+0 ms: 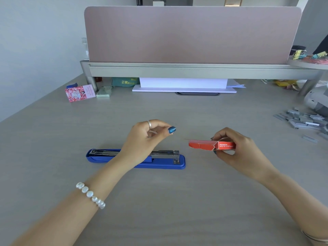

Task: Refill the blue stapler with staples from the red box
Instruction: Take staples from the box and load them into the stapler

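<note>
Lying mid-frame, blue stapler [165, 163] has bare counter [159, 206] below; left grip [146, 138] curls empty above it, right grip [239, 151] holds red box [204, 145].

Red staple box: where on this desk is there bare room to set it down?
Bare grey desk lies at the near edge in front of the long blue stapler, and from the stapler back to the white paper stack. Crowded: loose silver staple strips at far right.
</note>
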A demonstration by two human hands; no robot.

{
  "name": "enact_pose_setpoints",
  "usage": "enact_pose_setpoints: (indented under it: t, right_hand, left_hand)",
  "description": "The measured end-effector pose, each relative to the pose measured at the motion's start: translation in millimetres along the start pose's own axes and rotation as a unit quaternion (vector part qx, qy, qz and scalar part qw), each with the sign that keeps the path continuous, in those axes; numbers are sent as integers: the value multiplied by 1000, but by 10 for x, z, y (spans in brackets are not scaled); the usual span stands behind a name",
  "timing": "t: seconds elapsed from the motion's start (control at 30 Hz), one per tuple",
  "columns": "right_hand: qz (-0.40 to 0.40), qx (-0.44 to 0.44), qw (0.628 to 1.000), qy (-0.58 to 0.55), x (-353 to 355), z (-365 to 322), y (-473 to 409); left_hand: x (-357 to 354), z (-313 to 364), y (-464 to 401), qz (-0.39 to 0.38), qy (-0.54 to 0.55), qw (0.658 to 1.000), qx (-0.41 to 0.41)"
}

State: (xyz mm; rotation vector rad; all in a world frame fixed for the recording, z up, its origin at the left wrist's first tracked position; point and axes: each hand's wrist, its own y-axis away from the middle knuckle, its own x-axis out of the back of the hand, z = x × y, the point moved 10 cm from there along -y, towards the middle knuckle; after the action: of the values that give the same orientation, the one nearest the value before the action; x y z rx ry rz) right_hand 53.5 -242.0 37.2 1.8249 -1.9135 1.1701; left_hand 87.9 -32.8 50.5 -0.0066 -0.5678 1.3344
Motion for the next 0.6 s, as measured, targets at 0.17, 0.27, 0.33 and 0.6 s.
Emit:
enact_pose_setpoints:
  t: [0.17,0.27,0.33,0.6]
  right_hand:
    - [5,-8,1000,14,14,70,-10]
    - [0,-10,1000,16,-2,85,-9]
    - [-2,-11,1000,19,-7,93,-9]
    - [-5,-11,1000,27,-17,129,-15]
  left_hand:
    - [-65,-103,-8,-38,-63,997,26]
    - [-173,-127,27,-74,-64,995,32]
    - [-200,-126,37,-78,-68,994,26]
    - [-195,-206,44,-93,-46,993,58]
